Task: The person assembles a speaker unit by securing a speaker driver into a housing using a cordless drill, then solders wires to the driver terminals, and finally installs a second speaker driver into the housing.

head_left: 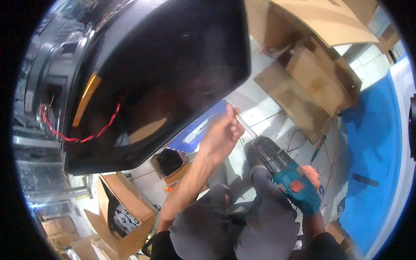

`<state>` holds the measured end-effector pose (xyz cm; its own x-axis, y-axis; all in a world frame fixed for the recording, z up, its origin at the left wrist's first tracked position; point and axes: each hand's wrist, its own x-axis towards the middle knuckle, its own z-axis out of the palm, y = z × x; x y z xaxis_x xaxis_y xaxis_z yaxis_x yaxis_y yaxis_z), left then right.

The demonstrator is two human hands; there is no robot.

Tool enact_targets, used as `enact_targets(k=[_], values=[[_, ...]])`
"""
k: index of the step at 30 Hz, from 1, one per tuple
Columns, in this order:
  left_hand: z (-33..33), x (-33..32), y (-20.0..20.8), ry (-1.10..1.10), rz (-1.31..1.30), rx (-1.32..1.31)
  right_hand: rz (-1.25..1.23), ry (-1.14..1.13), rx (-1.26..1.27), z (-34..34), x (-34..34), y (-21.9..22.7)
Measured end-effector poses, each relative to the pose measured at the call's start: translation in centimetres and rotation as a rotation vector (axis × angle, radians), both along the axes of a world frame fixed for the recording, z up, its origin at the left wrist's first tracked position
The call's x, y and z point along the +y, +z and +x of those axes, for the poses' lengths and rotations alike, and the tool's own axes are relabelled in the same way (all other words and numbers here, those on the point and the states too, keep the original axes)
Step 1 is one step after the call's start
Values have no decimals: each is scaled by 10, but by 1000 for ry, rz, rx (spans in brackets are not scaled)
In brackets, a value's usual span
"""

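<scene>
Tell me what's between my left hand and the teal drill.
A slim metal shaft runs from the teal drill to your left hand, as the head view shows.

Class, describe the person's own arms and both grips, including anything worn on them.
The left grip is a five-fingered human hand, ungloved, with a bare left forearm. The right grip is partly hidden; what shows is ungloved. A black left sleeve and black right sleeve show at the lower edge.

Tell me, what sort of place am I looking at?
Likely a workshop or assembly area, judging by the power drill in the right hand, the large black enclosure with a red wire at its opening, and the open cardboard boxes on the tiled floor.
</scene>
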<state>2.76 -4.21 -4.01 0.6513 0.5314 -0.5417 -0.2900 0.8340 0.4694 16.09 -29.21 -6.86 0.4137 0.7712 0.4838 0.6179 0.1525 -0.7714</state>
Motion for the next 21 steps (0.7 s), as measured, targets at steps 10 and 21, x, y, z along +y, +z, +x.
enact_targets(k=[10,21], values=[[34,19,17,109,37,-188,110,75,-166,4,53,-30],[37,20,10,85,104,-176,161,9,-174,-1,64,-42]])
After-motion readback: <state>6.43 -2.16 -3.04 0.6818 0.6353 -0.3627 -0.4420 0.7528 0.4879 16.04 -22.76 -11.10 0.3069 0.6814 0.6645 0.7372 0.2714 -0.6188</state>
